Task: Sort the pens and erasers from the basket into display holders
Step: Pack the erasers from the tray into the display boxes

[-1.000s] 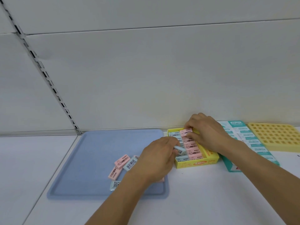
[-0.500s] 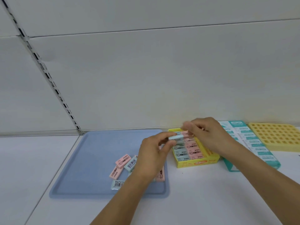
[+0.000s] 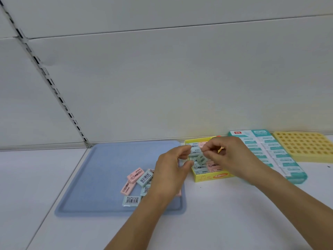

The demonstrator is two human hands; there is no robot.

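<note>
— What do you have on the counter (image 3: 225, 213), starting from the left?

— I see a blue tray (image 3: 108, 177) toward the left, reaching back to the wall edge. On its right half lie loose erasers: I count two pink ones (image 3: 135, 175) and three pale green ones (image 3: 145, 178) in plain sight, with at least one more pink edge under my left forearm. The front green one (image 3: 131, 201) lies barcode up, long axis running left to right; the others lie slanted, their long axes running from front-left to back-right.

— And the hands?

— My left hand (image 3: 171, 175) hangs over the tray's right edge, thumb and fingers curled loosely with a gap between them, holding nothing I can make out. My right hand (image 3: 228, 157) is over the yellow eraser box (image 3: 212, 176), fingertips bunched together. A green eraser (image 3: 200, 158) sits tilted on edge in the box just below those fingertips; I cannot tell whether they pinch it or only touch it.

— The box itself?

— One box, just right of the tray, filled with rows of green and pink erasers lying flat, long axes left to right. I cannot count them under the hand.

— Further right?

— One teal display box (image 3: 281, 159) of white-and-teal erasers in two columns, then one yellow holder (image 3: 306, 147) with a grid of holes at the right edge.
</note>
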